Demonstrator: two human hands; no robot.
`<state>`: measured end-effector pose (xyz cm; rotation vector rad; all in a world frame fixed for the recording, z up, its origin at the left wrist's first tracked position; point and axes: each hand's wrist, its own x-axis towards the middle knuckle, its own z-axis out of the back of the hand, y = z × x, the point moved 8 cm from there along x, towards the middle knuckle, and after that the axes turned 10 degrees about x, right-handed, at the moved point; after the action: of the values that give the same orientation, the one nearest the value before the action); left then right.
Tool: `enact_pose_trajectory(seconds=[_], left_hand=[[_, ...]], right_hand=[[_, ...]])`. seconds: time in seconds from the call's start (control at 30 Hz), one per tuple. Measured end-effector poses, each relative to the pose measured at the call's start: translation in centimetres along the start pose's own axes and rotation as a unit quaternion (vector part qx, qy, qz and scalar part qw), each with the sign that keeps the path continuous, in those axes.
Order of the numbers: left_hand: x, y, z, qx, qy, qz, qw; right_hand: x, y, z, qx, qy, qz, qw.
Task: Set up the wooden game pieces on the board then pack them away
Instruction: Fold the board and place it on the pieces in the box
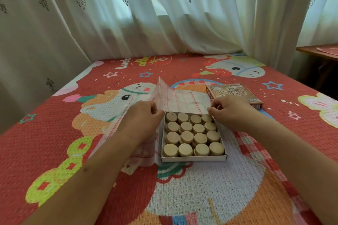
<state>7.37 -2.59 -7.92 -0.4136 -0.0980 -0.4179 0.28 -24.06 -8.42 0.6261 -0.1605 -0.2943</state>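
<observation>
Round wooden pieces (193,134) fill the open box (193,158) — atop the creased paper board (172,97).

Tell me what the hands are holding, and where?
The paper board: left hand and right hand pinch its near edge, behind the box.

Left hand (144,115) and right hand (228,110) pinch the paper board (170,97).

- Round wooden game pieces (193,136) before me: plain pale tan.
- Thin paper board (170,97): white, red grid lines.
- Woven mat (54,115): red, with cartoon animals, stars, green coins.
- Sheer curtain (164,14): white, dark sprigs.
</observation>
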Motion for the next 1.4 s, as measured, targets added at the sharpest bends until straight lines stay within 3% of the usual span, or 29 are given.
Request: enact_pose_trajectory(seconds=[0.17,0.37,0.53,0.87,0.93,1.03,1.1,1.17,1.23,1.27,1.33,1.4], left_hand=[[0.2,0.3,1.8,-0.062,-0.042,-0.011,0.997],[0.6,0.9,2.5,-0.057,-0.083,-0.018,0.995],[0.7,1.9,4.1,-0.027,-0.137,-0.010,0.990],[1.1,3.3,11.6,0.006,-0.259,0.004,0.966],[1.3,3.1,12.3,-0.032,-0.249,0.007,0.968],[1.1,2.1,12.6,-0.180,-0.221,-0.010,0.958],[0.6,1.2,12.4,-0.301,-0.198,-0.027,0.933],[0.2,0.2,11.7,-0.457,-0.145,-0.052,0.876],[0.2,-0.9,10.8,-0.577,-0.083,-0.078,0.809],[0.4,-1.2,10.3,-0.599,-0.063,-0.078,0.794],[0.8,-1.2,9.0,-0.598,-0.046,-0.049,0.799],[0.9,-1.0,7.4,-0.604,-0.024,-0.032,0.796]], right_hand=[[-0.2,1.7,-1.6,0.032,0.032,0.069,0.997],[0.2,2.0,-2.3,0.011,0.029,0.112,0.993],[0.5,1.2,-2.1,0.083,0.026,0.078,0.993],[0.5,0.9,-1.9,0.103,0.017,0.072,0.992],[0.5,1.1,-1.1,0.091,-0.026,0.088,0.992],[0.1,2.0,0.5,0.077,-0.113,0.133,0.982],[-0.6,2.9,1.3,0.102,-0.138,0.165,0.971],[-1.3,3.8,1.3,0.161,-0.119,0.184,0.962],[-1.6,4.7,0.6,0.293,-0.053,0.159,0.941],[-1.7,5.1,0.0,0.383,-0.002,0.129,0.915],[-2.4,5.7,-1.0,0.539,0.103,0.067,0.834],[-3.4,6.5,-1.0,0.624,0.163,0.035,0.764]])
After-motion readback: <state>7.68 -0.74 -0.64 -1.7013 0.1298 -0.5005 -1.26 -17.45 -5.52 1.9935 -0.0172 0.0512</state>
